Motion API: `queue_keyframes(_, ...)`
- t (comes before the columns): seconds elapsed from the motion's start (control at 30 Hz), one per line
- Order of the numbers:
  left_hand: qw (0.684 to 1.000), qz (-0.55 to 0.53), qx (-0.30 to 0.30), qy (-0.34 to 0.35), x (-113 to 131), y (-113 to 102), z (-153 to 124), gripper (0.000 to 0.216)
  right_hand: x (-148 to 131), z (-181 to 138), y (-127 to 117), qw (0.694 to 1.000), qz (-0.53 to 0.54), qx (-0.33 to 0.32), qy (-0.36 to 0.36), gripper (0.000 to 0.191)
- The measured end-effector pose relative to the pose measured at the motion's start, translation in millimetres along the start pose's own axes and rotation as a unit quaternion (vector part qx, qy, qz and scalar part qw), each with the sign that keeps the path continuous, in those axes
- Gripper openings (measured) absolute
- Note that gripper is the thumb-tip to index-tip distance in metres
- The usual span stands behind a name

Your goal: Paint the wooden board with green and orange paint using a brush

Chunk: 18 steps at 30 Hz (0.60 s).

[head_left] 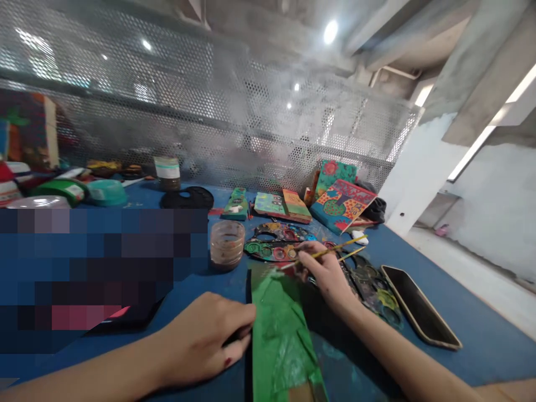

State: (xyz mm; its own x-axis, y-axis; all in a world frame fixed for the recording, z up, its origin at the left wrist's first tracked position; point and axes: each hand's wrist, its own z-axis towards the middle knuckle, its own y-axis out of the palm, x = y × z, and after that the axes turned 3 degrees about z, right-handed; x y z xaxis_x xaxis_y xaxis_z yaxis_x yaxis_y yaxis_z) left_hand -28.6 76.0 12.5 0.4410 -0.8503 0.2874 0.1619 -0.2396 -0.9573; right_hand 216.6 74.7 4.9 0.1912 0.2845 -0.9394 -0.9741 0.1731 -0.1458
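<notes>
Green-painted panel [278, 329] lies on the blue table [489, 346]; left hand [213, 335] curls against its edge, presumably steadying it, grip unclear, while right hand [322, 271] pinches 1 paintbrush [335, 248] above its far end.

Panel [280, 329]: narrow, lengthwise on the blue desk [195, 290], near end out of view. Green coat, glossy and streaked; brown patch nearest, dark left edge. Paintbrush [345, 244]: thin, yellow-handled, slanted, tip at panel's far end; contact unclear.
</notes>
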Motion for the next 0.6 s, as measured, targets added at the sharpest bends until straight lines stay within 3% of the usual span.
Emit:
queue_keyframes(0.13, 0.999, 0.031, 0.017, 0.005, 1, -3, -1, 0.009, 6, 12, -8, 0.997, -0.021, 0.059, -0.043, 0.027)
queue_keyframes(0.3, 0.996, 0.079, 0.035, -0.006, 6, -7, -3, 0.005, 5, 6, -17, 0.986, -0.093, 0.086, -0.105, 0.026)
queue_keyframes(0.47, 0.988, 0.132, 0.054, -0.062, 12, -2, -8, 0.023, 9, -11, -29, 0.975, -0.167, 0.07, -0.13, 0.029)
queue_keyframes(0.6, 0.974, 0.159, 0.088, -0.132, 17, 2, -15, 0.025, 0, -35, -48, 0.96, -0.234, -0.003, -0.155, 0.028)
